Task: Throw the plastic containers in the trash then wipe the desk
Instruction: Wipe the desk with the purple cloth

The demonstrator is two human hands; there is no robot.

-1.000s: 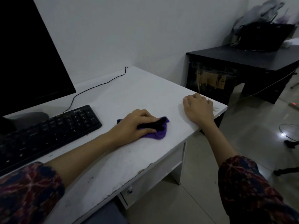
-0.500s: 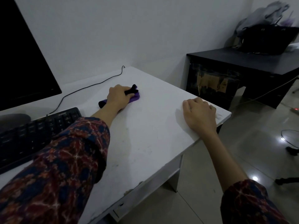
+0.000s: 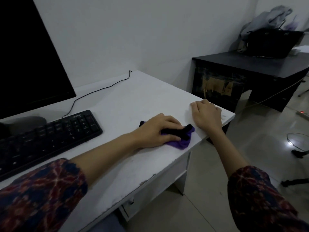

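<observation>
Wiping going on at the right end of the white surface [image 3: 133, 97]: the left hand [image 3: 157, 131] is pressed down on a crumpled purple cloth [image 3: 182, 142], fingers curled over it, with a black strip of the same rag (or a second dark rag, can't tell) bunched up between the fingers and poking out at both sides. The cloth looks soft and wrinkly, sitting right near the front edge of the surface.

The right hand [image 3: 206, 114] is just beside it at the far right corner, palm down, fingers bent a little at the knuckles and resting on the top, holding nothing. So one grip is clamped on the cloth and the other is relaxed and apart.

Both arms come out of sleeves [image 3: 41, 191] with a dark red and blue marbled print.

The top itself is smooth matte white, but the front edge is chipped and scuffed, with grey smudges along it. A flat black keyboard [image 3: 50, 136] with low square keys sits to the left, a big black monitor [image 3: 30, 52] stands behind it, and a thin black cable [image 3: 100, 88] snakes back toward the wall. Over to the right there's a dark table [image 3: 250, 67] with a worn, peeling side panel and a black bag [image 3: 270, 42] on top. Glossy floor tiles below. No plastic containers visible anywhere in this view.
</observation>
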